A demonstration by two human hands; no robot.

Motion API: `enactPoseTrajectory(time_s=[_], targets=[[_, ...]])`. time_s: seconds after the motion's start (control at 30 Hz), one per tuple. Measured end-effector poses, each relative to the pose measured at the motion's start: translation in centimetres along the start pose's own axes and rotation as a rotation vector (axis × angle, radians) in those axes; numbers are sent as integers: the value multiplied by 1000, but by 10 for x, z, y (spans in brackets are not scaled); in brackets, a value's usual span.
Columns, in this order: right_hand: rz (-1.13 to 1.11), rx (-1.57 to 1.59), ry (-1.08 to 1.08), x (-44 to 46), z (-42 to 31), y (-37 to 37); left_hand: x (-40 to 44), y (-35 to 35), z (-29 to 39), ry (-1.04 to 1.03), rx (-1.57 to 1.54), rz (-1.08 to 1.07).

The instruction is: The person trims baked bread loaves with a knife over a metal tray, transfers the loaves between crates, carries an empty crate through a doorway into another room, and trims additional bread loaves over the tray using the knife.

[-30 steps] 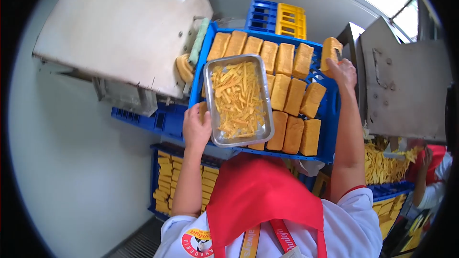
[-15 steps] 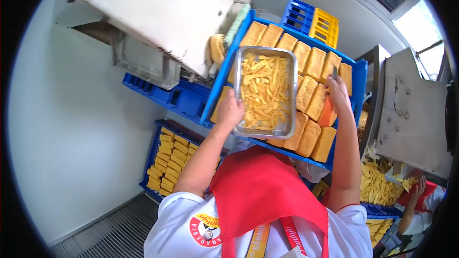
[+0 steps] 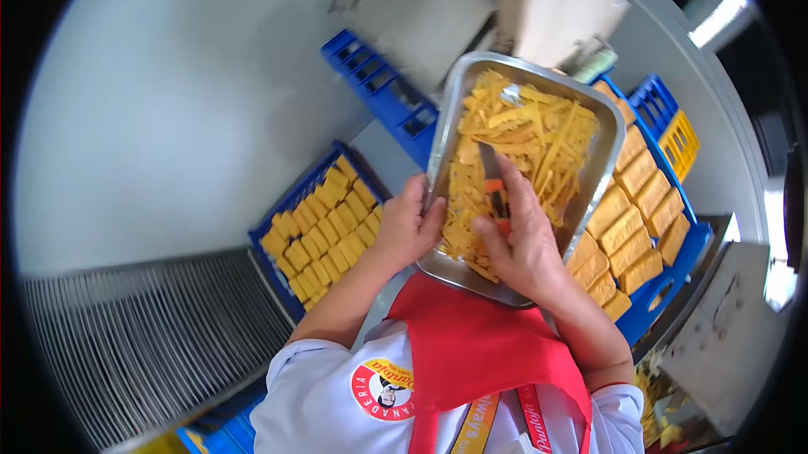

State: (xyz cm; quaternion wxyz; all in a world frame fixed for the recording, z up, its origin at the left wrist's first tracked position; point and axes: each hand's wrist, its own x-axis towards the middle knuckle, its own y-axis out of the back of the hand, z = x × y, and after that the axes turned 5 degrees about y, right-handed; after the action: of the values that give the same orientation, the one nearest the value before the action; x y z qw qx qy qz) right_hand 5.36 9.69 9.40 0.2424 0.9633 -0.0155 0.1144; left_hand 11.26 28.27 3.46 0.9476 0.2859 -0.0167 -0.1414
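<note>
My left hand [image 3: 411, 227] grips the left rim of a rectangular metal tray [image 3: 459, 92], thumb on the inner side. Inside the tray lie many thin yellow-brown strips [image 3: 560, 130] that look like bread crust trimmings. Over the lower part of the tray, my right hand [image 3: 526, 239] is closed around a knife [image 3: 488, 158] with an orange and black handle. The blade points up and away from me, low over the strips; whether it touches them I cannot tell.
To the right, a blue crate [image 3: 682, 252] holds rows of golden loaves [image 3: 627, 231]. Another blue crate [image 3: 282, 281] at lower left is filled with smaller yellow loaves [image 3: 328, 235]. Blue and yellow crates [image 3: 677, 143] stand behind. A slatted metal surface [image 3: 151, 336] lies at left.
My view and body have turned left. The tray has moved off the loaf crate. My right hand has brought the knife from over the loaves to inside the tray.
</note>
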Motion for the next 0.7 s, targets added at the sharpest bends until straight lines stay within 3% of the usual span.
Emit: enactPoseTrajectory(time_s=[0.07, 0.13, 0.2, 0.27, 0.33, 0.43, 0.5, 0.7], targets=[[-140, 212, -49, 14, 1, -31, -18, 19, -34, -6, -24, 130], [-154, -82, 318, 29, 2, -58, -40, 35, -62, 171, -120, 253], [-218, 34, 291, 39, -1, -76, -58, 43, -88, 196, -160, 377], [-279, 76, 255, 42, 2, -85, -71, 48, -108, 411, -212, 446], [-283, 113, 277, 43, 9, -91, -72, 47, -134, 475, -353, 505], [-290, 190, 228, 43, 20, -87, -52, 48, -150, 577, -325, 560], [-303, 164, 194, 40, 28, -78, -33, 51, -159, 658, -138, 559], [-177, 108, -50, 17, 44, -45, 50, 37, -174, 531, 95, 484]])
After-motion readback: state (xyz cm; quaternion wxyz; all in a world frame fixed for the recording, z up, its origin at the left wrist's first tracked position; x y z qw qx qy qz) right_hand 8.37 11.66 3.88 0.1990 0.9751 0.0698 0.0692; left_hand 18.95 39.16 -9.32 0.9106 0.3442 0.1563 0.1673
